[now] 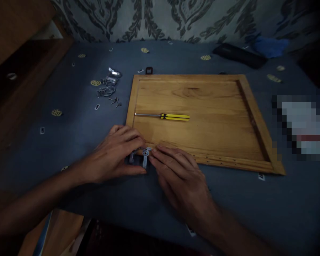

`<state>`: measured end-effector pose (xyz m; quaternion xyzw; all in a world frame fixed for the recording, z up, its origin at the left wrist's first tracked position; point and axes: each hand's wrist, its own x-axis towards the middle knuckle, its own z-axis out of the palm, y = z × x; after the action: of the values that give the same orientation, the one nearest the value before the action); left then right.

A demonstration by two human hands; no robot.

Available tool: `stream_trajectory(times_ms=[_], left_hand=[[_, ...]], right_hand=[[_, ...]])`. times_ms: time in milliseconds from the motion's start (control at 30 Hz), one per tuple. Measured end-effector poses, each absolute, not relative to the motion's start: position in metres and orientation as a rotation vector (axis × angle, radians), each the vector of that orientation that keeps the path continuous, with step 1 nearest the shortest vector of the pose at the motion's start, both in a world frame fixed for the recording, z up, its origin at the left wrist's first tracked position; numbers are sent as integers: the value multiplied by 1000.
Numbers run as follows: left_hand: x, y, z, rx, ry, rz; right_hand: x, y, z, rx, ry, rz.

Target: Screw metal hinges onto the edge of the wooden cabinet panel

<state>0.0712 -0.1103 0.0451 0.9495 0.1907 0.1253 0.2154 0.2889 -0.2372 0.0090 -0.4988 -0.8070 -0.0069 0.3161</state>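
Note:
A wooden cabinet door panel (202,106) lies flat on a blue-grey cloth surface (77,121). A yellow-and-black screwdriver (165,116) rests on the panel, tip to the left. At the panel's near left corner, both my hands meet over a small metal hinge (145,156). My left hand (114,156) has its fingers curled around the hinge from the left. My right hand (176,174) pinches the same hinge from the right with its fingertips. Part of the hinge is hidden under my fingers.
A heap of metal hinges and screws (110,85) lies left of the panel. Small yellow discs (56,112) and tiny dark parts are scattered over the cloth. A dark flat object (238,55) and blue cloth (272,46) lie at the back right. Wooden furniture (21,64) stands left.

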Motion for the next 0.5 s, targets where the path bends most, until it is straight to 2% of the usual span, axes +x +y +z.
stream_trajectory(times_ms=[500], left_hand=[[72, -111, 39, 2587, 560, 386]], right_hand=[[287, -237, 10, -1320, -2151, 8]])
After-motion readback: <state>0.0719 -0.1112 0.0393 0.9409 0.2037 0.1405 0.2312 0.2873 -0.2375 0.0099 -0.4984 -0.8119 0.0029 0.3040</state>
